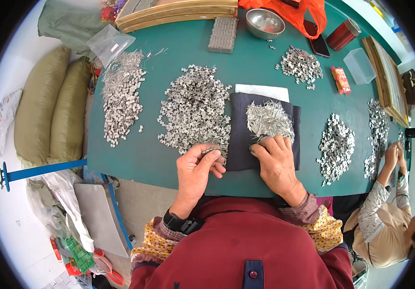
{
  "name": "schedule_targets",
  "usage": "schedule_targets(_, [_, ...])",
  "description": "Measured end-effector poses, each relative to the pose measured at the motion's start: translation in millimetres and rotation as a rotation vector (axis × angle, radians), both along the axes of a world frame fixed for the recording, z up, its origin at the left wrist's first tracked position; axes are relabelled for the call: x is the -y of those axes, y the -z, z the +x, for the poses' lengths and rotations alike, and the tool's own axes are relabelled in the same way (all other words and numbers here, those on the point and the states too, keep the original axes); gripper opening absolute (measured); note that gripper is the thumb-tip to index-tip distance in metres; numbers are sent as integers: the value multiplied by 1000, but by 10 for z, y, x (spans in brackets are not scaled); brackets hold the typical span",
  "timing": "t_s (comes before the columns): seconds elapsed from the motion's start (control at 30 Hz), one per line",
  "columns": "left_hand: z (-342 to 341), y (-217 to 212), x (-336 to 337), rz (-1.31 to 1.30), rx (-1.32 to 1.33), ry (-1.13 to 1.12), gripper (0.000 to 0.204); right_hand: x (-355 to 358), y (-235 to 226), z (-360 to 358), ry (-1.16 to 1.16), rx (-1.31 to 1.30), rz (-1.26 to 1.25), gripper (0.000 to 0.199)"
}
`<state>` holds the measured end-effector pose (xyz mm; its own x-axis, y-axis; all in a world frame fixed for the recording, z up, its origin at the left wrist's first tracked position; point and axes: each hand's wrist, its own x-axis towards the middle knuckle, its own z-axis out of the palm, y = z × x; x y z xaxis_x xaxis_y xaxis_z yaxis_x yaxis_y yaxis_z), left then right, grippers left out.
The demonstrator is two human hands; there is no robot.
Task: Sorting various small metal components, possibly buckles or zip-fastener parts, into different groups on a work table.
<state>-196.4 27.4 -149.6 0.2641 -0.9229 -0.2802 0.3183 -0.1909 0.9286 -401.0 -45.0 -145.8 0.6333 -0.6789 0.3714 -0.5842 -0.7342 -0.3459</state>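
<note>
My left hand (pixel 194 169) is closed, with a small grey metal piece (pixel 210 151) pinched between thumb and forefinger. It is just in front of a large heap of small notched metal pieces (pixel 195 111). My right hand (pixel 280 168) is closed at the near edge of a pile of thin silvery pins (pixel 269 119). Its fingertips point down and hide whatever they may hold. Under the pins lies a folded dark cloth (pixel 239 156), with a white pad (pixel 263 90) showing at its far edge.
More metal pieces lie in heaps at left (pixel 120 108), far right (pixel 300 65) and right (pixel 336 149). Behind are a stacked metal block (pixel 223 34), steel bowl (pixel 265 23), phone (pixel 319 46), red can (pixel 344 34) and wooden frames (pixel 178 12). A co-worker's hands (pixel 394 156) are at the right edge.
</note>
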Motion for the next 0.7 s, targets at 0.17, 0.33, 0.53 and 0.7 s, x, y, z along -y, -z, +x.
schedule_targets(0.17, [-15,9,14,1,-3,25,16,68,-54,40,-35,-74,16,14])
schedule_targets(0.33, [-44,-28,44,6,9,81,16,137,-88,34,17,-9,76,12])
schedule_targets(0.53, [-166,-131,152,8,45,204,15,137,-163,-35,117,380,330,17])
schedule_targets(0.7, [-355,-263,328,-13,103,321,16,117,-173,-136,197,763,926,6])
